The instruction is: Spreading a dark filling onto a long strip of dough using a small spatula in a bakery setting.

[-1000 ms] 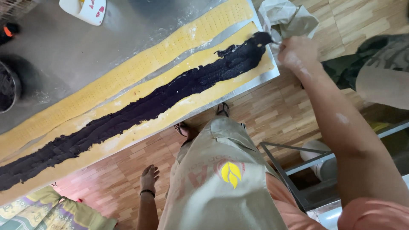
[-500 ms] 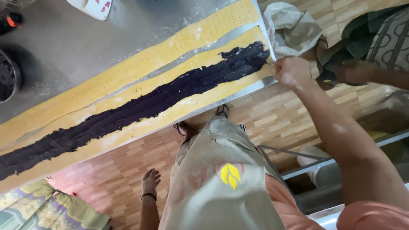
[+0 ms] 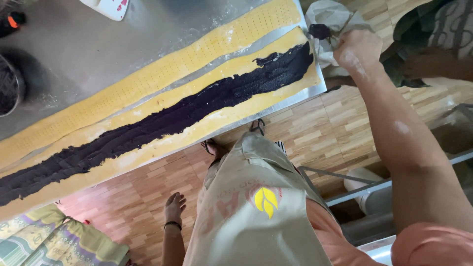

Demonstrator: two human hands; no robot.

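A long yellow dough strip [image 3: 276, 96] lies along the front of a steel table [image 3: 148, 34], with a thick band of black paste [image 3: 197, 111] spread down its middle. My right hand [image 3: 357, 49] is past the table's right end, closed around a thin tool that carries a dark lump of paste [image 3: 320, 32] at its tip. That lump hangs just beyond the end of the black band. My left hand is out of view. My beige apron [image 3: 251, 216] fills the lower middle.
A second, perforated dough strip [image 3: 162, 74] lies behind the first. A metal bowl [image 3: 7, 83] stands at the left edge. A crumpled white cloth [image 3: 335, 15] and another person in dark patterned clothes [image 3: 433, 34] are at the top right. A bare foot [image 3: 173, 207] is on the wooden floor.
My right hand has lifted from the table's corner up to the end of the black band, and a dark lump now shows at its tip. The other person's hand has drawn away.
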